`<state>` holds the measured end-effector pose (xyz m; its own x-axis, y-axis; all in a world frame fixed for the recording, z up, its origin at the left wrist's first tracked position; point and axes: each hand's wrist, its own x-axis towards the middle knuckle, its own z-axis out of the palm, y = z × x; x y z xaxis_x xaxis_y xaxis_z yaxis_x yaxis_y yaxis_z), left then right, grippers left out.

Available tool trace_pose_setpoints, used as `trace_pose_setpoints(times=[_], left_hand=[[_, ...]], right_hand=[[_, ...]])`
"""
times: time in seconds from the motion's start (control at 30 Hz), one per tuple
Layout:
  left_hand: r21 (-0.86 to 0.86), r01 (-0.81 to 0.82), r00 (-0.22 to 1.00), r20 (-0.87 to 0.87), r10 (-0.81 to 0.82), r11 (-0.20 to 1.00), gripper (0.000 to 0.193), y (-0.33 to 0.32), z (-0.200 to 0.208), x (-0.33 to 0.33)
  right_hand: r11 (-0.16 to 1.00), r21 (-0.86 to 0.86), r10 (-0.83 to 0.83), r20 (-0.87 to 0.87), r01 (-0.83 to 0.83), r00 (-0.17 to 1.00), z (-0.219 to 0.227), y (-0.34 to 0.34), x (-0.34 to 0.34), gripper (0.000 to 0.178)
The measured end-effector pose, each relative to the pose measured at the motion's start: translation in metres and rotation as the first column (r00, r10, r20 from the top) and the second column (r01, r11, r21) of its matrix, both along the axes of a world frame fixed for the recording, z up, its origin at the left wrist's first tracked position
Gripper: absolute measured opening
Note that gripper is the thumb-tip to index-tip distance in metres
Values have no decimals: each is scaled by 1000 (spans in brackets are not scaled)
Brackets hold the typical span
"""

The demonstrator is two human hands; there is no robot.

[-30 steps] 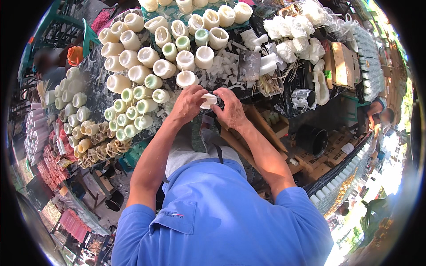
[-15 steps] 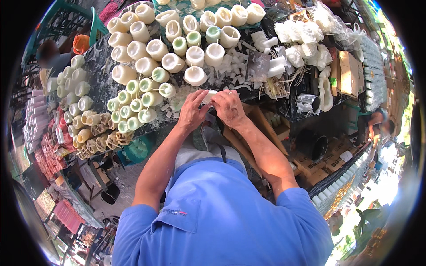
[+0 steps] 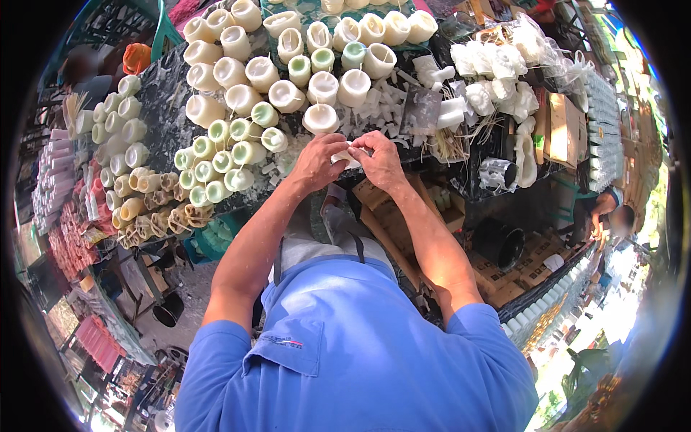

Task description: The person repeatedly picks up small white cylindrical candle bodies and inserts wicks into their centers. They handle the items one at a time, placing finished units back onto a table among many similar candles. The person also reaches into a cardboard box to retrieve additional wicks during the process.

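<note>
Both my hands meet at the near edge of the black-covered table. My left hand (image 3: 319, 163) has its fingers closed on a small white piece of wax (image 3: 350, 155). On the other side of it, my right hand (image 3: 380, 163) pinches the same piece with thumb and fingertips. Much of the piece is hidden by the fingers. Just beyond stands a round cream candle (image 3: 320, 119), with rows of similar cream candles (image 3: 286, 96) behind it. Smaller pale green candles (image 3: 248, 153) are grouped to the left, some with wicks showing.
Broken wax chunks (image 3: 378, 101) and a flat metal plate (image 3: 420, 110) lie beyond my right hand. Farther right are white moulded pieces (image 3: 497, 61), a shiny can (image 3: 498, 173) and cardboard (image 3: 565, 126). An open cardboard box (image 3: 385, 216) sits below the table edge. Another person (image 3: 603, 212) is at far right.
Both hands have shifted slightly, and the right fingers have lifted and changed their hold on the white wax piece, which shows a little more. The view has tilted slightly.
</note>
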<state>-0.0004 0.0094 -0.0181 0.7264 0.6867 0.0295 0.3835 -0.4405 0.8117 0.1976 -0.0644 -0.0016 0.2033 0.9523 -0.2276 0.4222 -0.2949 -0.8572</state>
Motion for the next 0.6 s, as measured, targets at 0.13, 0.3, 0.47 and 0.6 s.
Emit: trace_pose_setpoints(times=[0.13,0.3,0.47,0.6], left_hand=[[-34,9,999,-31,-10,999,26,6,4,9],[-94,69,980,-178,-84,993,30,15,16,16],[-54,132,945,-296,-142,990,31,21,28,25],[38,174,935,-321,-153,984,35,18,32,27]], right_hand=[[999,25,-46,16,46,999,-2,-2,-2,16],[998,53,-42,18,41,999,-10,-5,-3,20],[998,47,-52,30,51,998,-13,-3,-3,24],[996,19,-91,-14,91,996,-11,-3,-5,17]])
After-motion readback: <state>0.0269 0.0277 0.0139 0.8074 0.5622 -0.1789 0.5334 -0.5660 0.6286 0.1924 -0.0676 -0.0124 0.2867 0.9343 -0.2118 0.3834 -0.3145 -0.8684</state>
